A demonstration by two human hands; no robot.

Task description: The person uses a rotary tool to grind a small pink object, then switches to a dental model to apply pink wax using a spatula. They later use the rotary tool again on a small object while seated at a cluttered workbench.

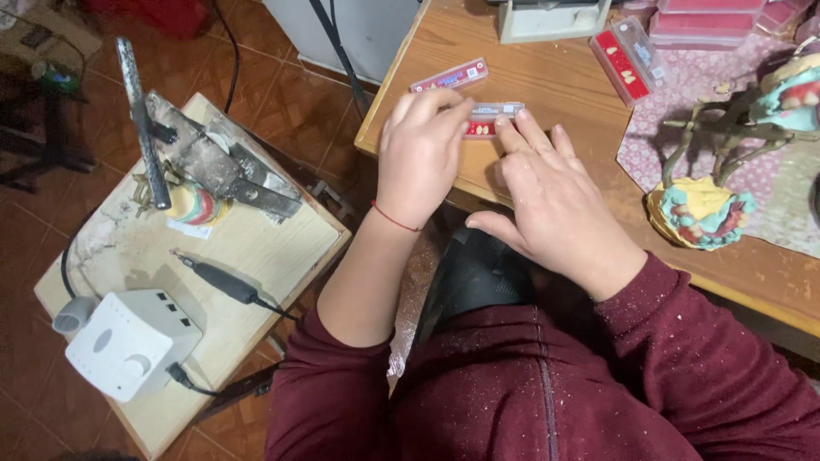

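Note:
My left hand (421, 152) and my right hand (555, 201) meet over a small clear plastic strip case (491, 119) with a red backing and a row of small white teeth. It lies near the left edge of the wooden table (555, 81). My left fingertips pinch the case's left end. Fingertips of my right hand press on its right end. A second similar strip case (449, 76) lies just beyond, apart from both hands. A thin red cord circles my left wrist.
A third strip case (629, 58) and stacked pink boxes (707, 19) lie at the table's far right. A dental model on a metal articulator (709, 201) stands on a patterned cloth. At left, a low wooden stand (256, 248) holds a white control box (130, 341), a black handpiece (218, 280) and metal tools.

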